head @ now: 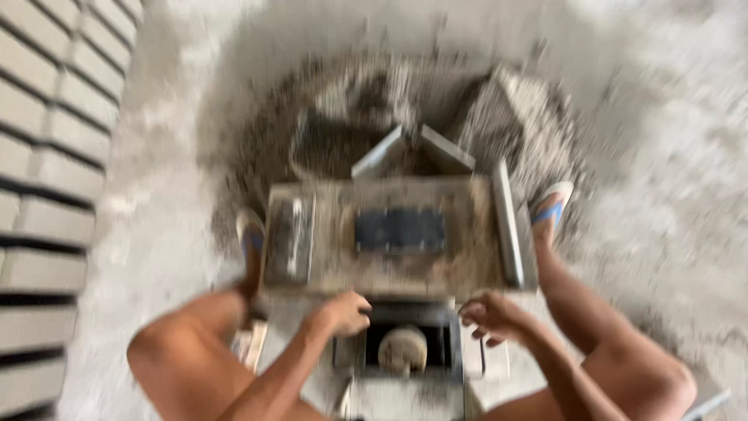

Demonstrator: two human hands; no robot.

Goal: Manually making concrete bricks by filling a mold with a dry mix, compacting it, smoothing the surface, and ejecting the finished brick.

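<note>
Hands [343, 313] [491, 316], grip loosely curled and empty, flank a gritty rectangular metal mould [405, 343].

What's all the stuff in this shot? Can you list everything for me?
Brick mould bench: one, grey-brown and crusted, centre, between the person's legs.
Dark rectangular mould cavity: one, blackish, middle of the bench top.
Open box with a round pale lump: one, dark, near edge of the bench.
Wet mortar heap: one, grey, on the floor beyond the bench.
Flat grey boards: two, leaning together at the heap's near edge.
Rows of moulded bricks: many, pale grey, left side on the floor.
Sandals: two, white and blue, either side of the bench.
Left hand: fingers curled at the box's left rim.
Right hand: fingers bent, by the box's right rim.
</note>
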